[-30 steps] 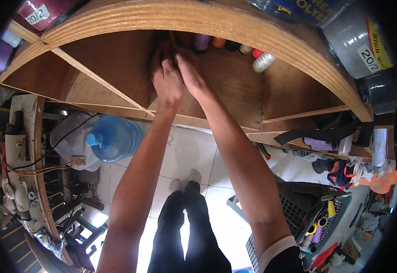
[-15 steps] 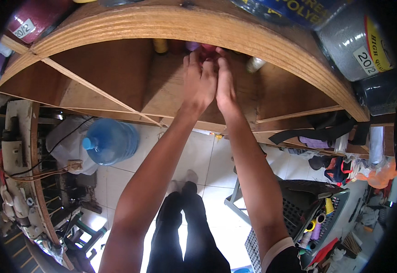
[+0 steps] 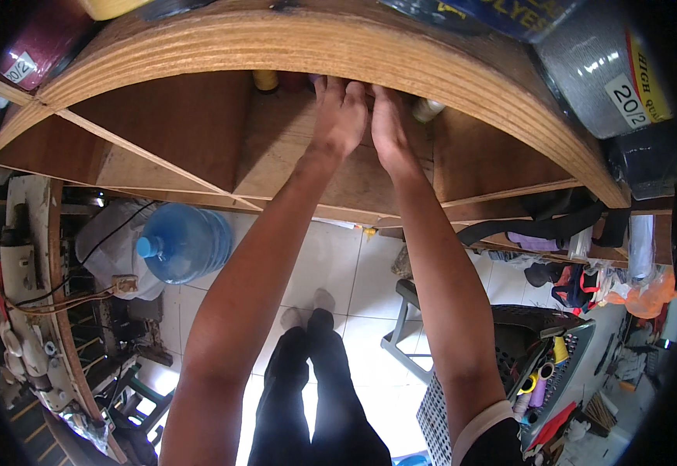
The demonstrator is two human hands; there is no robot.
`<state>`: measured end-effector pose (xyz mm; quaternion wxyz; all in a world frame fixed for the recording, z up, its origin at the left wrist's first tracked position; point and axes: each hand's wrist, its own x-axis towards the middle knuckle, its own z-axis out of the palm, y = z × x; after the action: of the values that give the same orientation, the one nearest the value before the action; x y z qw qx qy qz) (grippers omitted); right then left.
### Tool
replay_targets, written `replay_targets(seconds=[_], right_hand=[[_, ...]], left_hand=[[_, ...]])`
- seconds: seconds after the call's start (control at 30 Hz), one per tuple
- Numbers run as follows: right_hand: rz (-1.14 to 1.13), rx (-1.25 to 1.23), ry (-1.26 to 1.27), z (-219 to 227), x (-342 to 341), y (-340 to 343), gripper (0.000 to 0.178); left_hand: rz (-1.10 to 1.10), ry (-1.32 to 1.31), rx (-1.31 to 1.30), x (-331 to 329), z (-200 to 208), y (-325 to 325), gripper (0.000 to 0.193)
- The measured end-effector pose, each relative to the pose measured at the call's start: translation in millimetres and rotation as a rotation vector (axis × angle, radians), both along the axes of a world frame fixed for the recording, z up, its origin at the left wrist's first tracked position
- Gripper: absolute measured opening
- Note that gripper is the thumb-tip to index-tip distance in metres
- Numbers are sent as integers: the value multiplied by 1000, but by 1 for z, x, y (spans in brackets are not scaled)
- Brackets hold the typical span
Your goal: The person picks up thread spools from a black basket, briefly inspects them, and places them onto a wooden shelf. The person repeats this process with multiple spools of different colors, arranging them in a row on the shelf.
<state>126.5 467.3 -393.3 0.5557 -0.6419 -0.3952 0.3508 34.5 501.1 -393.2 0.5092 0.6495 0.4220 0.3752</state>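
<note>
Both my arms reach into a middle compartment of a wooden shelf [image 3: 338, 51]. My left hand [image 3: 341, 120] has its fingers bent forward, and their tips pass behind the shelf's front edge. Close beside it, my right hand [image 3: 387, 128] is turned palm inward, its fingertips hidden too. Whatever lies between the fingers is out of sight. Left of my hands stands a yellow thread spool [image 3: 265, 80]. A bit of a purple spool [image 3: 314, 78] shows against my left fingers. A whitish spool [image 3: 428, 110] lies right of my right hand.
Large wrapped thread cones, one grey [image 3: 598, 74] and one maroon [image 3: 47, 43], sit on the shelf top. A blue water jug [image 3: 183, 243] stands on the floor at left. At right is a dark plastic crate [image 3: 501, 342] with coloured spools. Black straps [image 3: 540, 225] hang nearby.
My hands have moved slightly deeper and further behind the shelf edge. The red spool seen between them before is now hidden. The view has shifted a little.
</note>
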Motion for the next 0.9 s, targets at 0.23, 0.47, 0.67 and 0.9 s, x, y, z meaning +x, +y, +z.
replay_targets(seconds=[0.23,0.47,0.67,0.9], right_hand=[[17,38,-30,-1,-7,0,69],[4,36,-124,8,-16,4,65],[-42,37,-277,-27,3,14,38],[-216,111,-468,-33,4,20,40]], left_hand=[[-3,22,-35,-3,2,-1,59],[58,-78,16,-9,-12,6,49],[323,217,443,-19,21,-4,28],[385,209,437,-10,32,-12,13]])
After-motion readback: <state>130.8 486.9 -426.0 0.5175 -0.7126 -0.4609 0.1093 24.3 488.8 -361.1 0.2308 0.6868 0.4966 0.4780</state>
